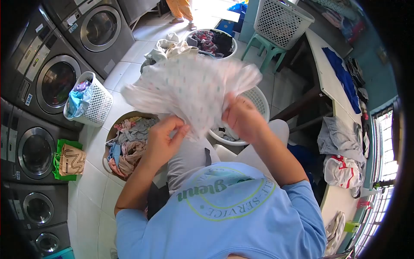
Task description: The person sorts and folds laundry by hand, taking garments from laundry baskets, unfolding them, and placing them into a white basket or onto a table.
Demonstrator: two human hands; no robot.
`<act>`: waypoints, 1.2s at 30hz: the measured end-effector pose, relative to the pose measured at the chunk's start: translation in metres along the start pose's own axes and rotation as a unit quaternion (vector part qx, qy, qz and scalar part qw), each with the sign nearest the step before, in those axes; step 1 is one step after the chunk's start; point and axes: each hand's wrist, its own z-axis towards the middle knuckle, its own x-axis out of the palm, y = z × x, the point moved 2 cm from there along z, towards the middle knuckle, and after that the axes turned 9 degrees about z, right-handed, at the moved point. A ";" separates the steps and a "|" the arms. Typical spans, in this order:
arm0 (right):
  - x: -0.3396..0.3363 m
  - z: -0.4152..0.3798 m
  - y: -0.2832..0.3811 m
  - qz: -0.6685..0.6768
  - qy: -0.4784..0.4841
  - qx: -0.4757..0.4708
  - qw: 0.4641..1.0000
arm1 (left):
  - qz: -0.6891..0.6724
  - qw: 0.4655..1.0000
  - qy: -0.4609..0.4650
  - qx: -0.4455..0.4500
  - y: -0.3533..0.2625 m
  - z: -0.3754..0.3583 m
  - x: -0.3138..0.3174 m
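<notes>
A thin white shirt (189, 88) with small coloured marks hangs spread between my two hands above my lap, blurred by motion. My left hand (165, 137) pinches its near left edge, thumb against fingers. On the other side, my right hand (242, 115) grips the cloth with curled fingers. Sleeve-like parts flare out to both sides. Partly hidden under the shirt is a white laundry basket (261, 105) with some clothes low inside. Left of my knees, a round tub (106, 162) holds a heap of mixed clothes (134, 140).
Front-loading washers (101, 28) line the left wall. A white basket (100, 103) of clothes and a paper bag (72, 160) stand before them. Farther off are a full tub (235, 48) and a basket (280, 23) on a green stool (263, 45). Clothes lie on the right-hand table (321, 64). Another person's legs (180, 9) show beyond.
</notes>
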 end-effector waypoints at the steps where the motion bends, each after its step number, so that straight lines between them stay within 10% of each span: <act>1: -0.002 -0.001 0.004 -0.001 0.004 -0.003 1.000 | 0.003 1.000 -0.003 0.002 0.003 -0.001 0.005; 3: -0.007 -0.007 0.026 -0.181 -0.001 -0.012 0.983 | -0.101 0.983 -0.142 -0.061 0.012 -0.005 0.006; 8: -0.014 -0.028 0.124 0.022 -0.168 -0.262 0.950 | -0.229 0.953 -0.119 -0.159 0.025 -0.017 -0.002; 10: -0.044 -0.070 0.153 -0.250 -0.281 -0.583 0.720 | -0.077 0.989 0.122 -0.038 0.014 -0.020 0.004; 12: -0.044 -0.085 0.137 -0.421 -0.304 -0.651 0.554 | -0.019 0.965 0.256 -0.043 0.027 -0.033 0.014; 13: -0.049 -0.076 0.116 -0.514 -0.272 -0.583 0.567 | 0.036 0.919 0.390 -0.041 0.036 -0.044 0.023; 16: -0.094 -0.038 0.006 -0.742 -0.004 0.000 0.670 | 0.053 0.913 0.391 -0.101 0.064 -0.061 0.039; 18: -0.113 -0.052 -0.047 -0.687 0.107 0.174 0.697 | 0.042 0.926 0.352 -0.128 0.078 -0.072 0.044; 23: -0.112 -0.049 -0.047 -0.547 0.015 0.174 0.819 | 0.029 0.899 0.390 -0.197 0.124 -0.105 0.061; 29: -0.150 -0.021 -0.028 -0.428 -0.128 -0.040 0.894 | 0.091 0.883 0.330 -0.322 0.219 -0.169 0.117; 36: -0.142 -0.007 0.046 -0.426 -0.238 -0.231 0.842 | 0.070 0.825 0.418 -0.373 0.245 -0.219 0.118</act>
